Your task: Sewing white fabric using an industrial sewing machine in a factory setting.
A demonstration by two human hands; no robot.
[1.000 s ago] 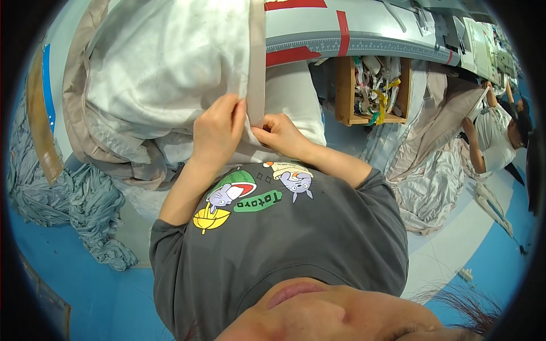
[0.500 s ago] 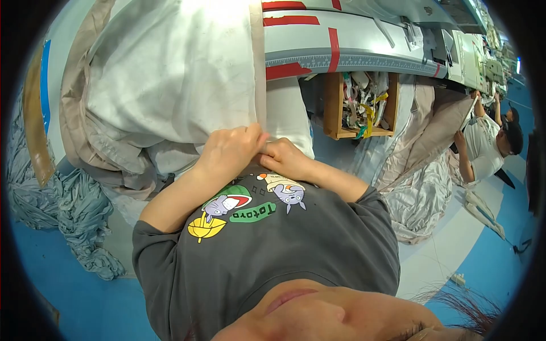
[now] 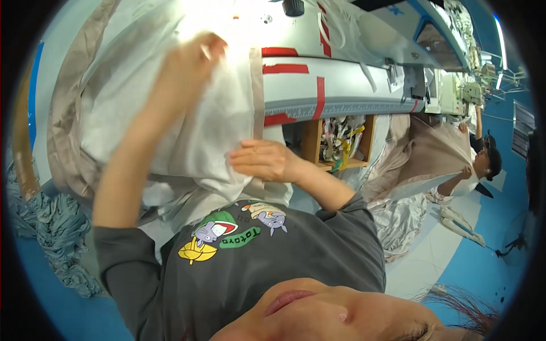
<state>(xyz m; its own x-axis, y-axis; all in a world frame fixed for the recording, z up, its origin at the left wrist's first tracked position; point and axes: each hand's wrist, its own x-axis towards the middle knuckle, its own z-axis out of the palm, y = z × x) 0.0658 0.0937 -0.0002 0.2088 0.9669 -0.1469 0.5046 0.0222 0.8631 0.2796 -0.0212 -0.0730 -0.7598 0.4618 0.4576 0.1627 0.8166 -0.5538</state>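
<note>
Now the two bare hands are well apart, whereas half a second ago they were close together at the near end of the long beige fabric strip (image 3: 257, 96). The left hand (image 3: 190, 65) has gone up and away from the body, over the far part of the wide white cloth (image 3: 219, 122); the right hand (image 3: 263, 161) has opened and lies near the body. The view has also shifted, so that more of the white counter (image 3: 344, 85) is visible. The left forearm rises steeply from the lower left, with the elbow bent. Its hand is blurred, the fingers seem curled, and I cannot tell if they pinch any cloth. The right forearm comes from the right side, and its hand is palm down, with the fingers stretched and close together, resting on the cloth across the strip. This cloth is spread in front of the person, with the strip along its right edge, and it falls in folds toward the dark grey printed T-shirt (image 3: 273, 247). Just beside it, a curved grey measuring scale (image 3: 358, 108) runs along the counter, above a brown wooden box (image 3: 311, 142).
</note>
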